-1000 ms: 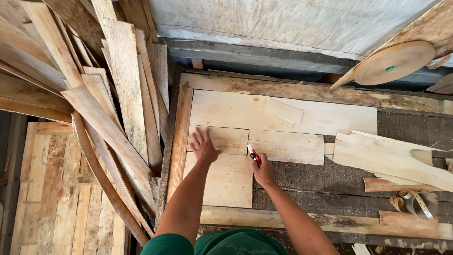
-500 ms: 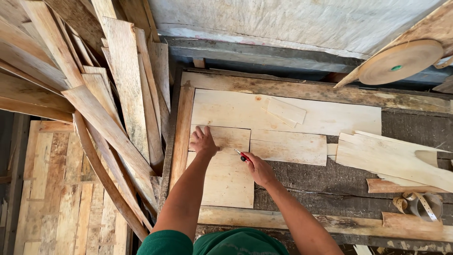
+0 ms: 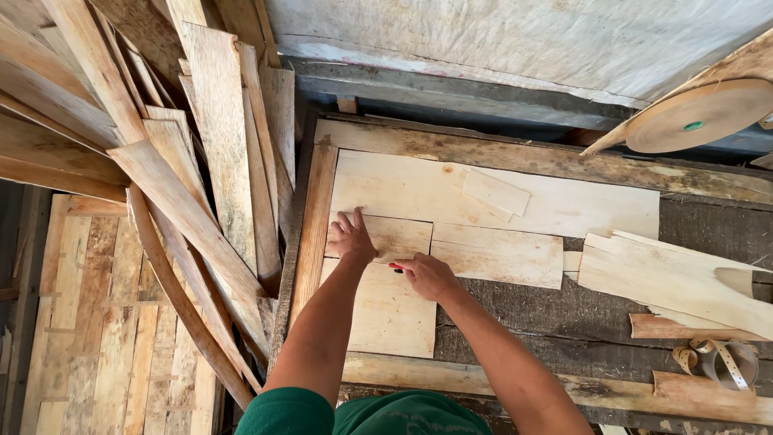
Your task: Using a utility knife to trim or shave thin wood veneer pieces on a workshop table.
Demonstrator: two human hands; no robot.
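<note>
Left hand (image 3: 351, 239) flat, fingers spread, on pale thin veneer sheet (image 3: 385, 286); right hand (image 3: 427, 275) fisted around red-handled tool (image 3: 396, 267), tip hidden under palm.

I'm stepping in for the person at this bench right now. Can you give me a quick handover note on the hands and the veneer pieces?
Left hand: flat, fingers spread, pressing down the pale veneer sheet near its top left corner.
Right hand: closed on a red-handled tool, its tip hidden, drawn across the same sheet.
Around: a wider veneer sheet behind, a shorter piece to the right, all on the rough wooden workbench.
Done or left: whether any cut or mark is finished cannot be told.
</note>
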